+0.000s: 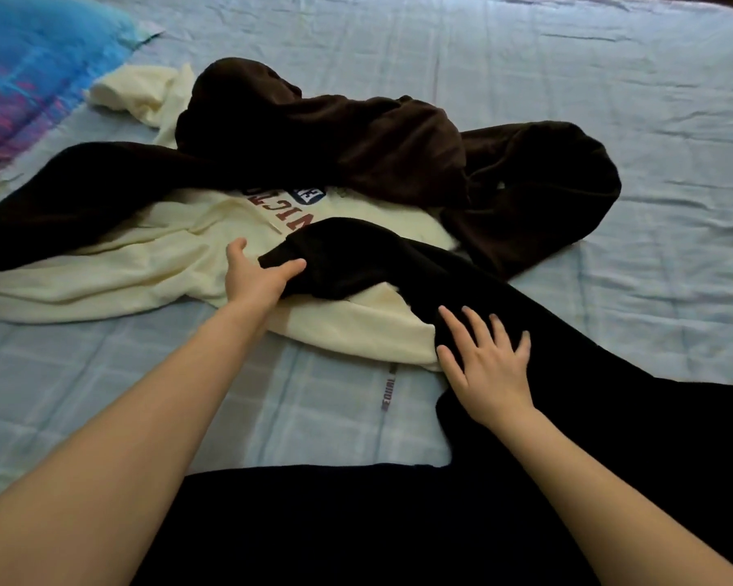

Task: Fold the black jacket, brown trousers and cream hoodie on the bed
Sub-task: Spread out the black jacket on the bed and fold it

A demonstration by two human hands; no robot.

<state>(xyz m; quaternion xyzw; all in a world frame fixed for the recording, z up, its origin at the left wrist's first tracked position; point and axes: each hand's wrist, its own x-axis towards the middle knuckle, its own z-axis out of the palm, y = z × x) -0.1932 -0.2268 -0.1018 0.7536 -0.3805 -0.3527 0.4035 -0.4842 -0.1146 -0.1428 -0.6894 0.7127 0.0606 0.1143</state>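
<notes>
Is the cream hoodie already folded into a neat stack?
No, the cream hoodie lies spread and rumpled on the bed, with the brown trousers and black jacket draped over it.

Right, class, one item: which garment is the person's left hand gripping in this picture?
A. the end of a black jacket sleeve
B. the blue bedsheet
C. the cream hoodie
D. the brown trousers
A: the left hand has its fingers curled round the sleeve end of the black jacket, which lies across the cream hoodie, while the right hand rests flat on the same jacket nearer the viewer.
</notes>
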